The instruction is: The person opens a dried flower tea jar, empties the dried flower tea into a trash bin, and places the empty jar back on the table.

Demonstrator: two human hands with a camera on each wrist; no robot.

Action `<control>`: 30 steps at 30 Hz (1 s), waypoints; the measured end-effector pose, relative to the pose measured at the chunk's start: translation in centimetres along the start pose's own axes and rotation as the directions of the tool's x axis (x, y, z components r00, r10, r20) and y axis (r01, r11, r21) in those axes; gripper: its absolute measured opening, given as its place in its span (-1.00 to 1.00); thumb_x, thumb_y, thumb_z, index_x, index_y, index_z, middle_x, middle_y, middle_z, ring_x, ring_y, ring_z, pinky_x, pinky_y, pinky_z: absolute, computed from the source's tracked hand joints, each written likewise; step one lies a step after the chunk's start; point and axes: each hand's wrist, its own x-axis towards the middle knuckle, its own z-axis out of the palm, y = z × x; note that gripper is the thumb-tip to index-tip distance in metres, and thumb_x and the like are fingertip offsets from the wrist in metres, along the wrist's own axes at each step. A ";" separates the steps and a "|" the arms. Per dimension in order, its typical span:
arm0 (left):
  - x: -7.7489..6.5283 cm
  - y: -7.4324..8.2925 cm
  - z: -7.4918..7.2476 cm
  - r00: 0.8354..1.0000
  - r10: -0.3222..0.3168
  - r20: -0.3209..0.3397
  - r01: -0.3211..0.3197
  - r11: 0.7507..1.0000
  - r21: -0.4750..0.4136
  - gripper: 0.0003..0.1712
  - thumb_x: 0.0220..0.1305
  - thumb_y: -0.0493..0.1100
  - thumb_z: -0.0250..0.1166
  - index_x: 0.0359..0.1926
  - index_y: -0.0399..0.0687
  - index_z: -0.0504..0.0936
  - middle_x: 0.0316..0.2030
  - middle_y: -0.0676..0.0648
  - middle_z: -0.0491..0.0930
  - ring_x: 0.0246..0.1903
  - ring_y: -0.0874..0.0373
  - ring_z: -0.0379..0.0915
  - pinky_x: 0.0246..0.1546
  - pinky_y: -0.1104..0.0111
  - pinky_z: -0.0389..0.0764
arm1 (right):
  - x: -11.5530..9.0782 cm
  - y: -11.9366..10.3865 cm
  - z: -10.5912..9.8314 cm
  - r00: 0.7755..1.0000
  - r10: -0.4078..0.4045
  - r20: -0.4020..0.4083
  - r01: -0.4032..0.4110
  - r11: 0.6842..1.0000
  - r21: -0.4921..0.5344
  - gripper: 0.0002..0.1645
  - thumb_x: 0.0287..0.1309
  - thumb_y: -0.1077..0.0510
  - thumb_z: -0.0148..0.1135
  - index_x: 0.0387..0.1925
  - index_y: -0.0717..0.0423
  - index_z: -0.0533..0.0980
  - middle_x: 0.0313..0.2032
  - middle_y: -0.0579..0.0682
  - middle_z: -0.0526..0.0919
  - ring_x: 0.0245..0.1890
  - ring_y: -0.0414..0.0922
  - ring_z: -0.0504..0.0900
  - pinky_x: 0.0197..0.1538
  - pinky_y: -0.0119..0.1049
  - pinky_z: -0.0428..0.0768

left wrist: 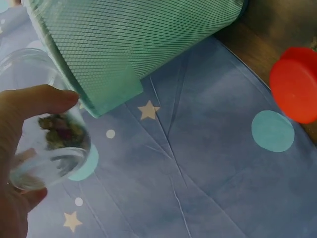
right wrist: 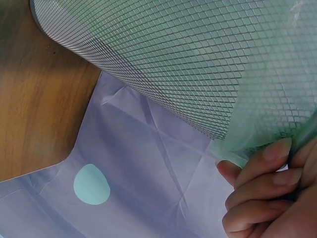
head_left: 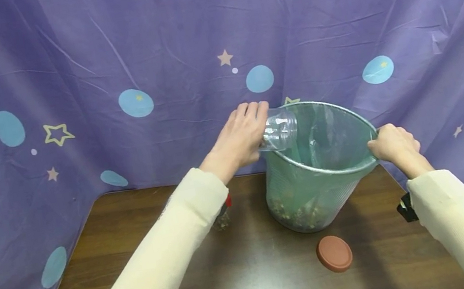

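Note:
My left hand (head_left: 240, 135) holds a clear jar (head_left: 282, 128) tipped sideways, its mouth end over the left rim of a mesh waste bin (head_left: 291, 183). In the left wrist view, thumb and fingers wrap the jar, and a clump of dried brownish-green plant bits (left wrist: 62, 131) shows inside it. The bin is tilted and lined with a thin green bag (right wrist: 262, 99). Its right rim is gripped by my right hand (head_left: 395, 145), with the fingers curled beneath the edge in the right wrist view. Dried bits (head_left: 301, 214) show through the mesh at the bin's bottom.
A round reddish-brown lid (head_left: 334, 253) lies on the wooden table (head_left: 255, 283) in front of the bin. Partly behind my left sleeve stands a small container (head_left: 222, 220) with a red cap (left wrist: 294, 84). A purple patterned curtain (head_left: 181, 61) hangs behind and at both sides.

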 end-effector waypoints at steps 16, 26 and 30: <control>0.6 0.0 0.3 0.991 0.091 -0.100 -0.087 0.995 0.043 -0.17 -0.14 -0.30 0.43 0.25 -0.15 0.36 0.14 -0.23 0.42 0.18 -0.13 0.36 0.27 0.14 0.43 | -0.2 -0.1 0.1 1.000 0.000 0.004 0.000 1.000 -0.015 -0.74 0.05 0.07 -0.05 -0.50 0.20 0.42 -0.19 0.44 0.54 -0.15 0.43 0.53 -0.38 0.10 0.46; 1.0 0.3 0.7 0.972 0.178 -0.151 -0.154 0.976 0.157 -0.24 -0.09 -0.34 0.35 0.24 -0.12 0.39 0.11 -0.18 0.44 0.18 -0.09 0.36 0.35 0.18 0.35 | -0.2 -0.1 0.1 1.000 -0.005 0.007 0.005 1.000 -0.024 -0.75 0.04 0.07 -0.04 -0.54 0.19 0.41 -0.19 0.46 0.54 -0.14 0.43 0.53 -0.37 0.09 0.46; 1.1 0.6 0.7 0.943 0.242 -0.227 -0.195 0.958 0.210 -0.36 0.03 -0.30 0.37 0.19 -0.10 0.43 0.11 -0.16 0.48 0.20 -0.07 0.38 0.37 0.18 0.35 | -0.3 -0.2 -0.1 1.000 -0.004 0.001 0.004 1.000 -0.025 -0.74 0.04 0.07 -0.04 -0.53 0.20 0.41 -0.17 0.48 0.53 -0.13 0.46 0.52 -0.36 0.12 0.46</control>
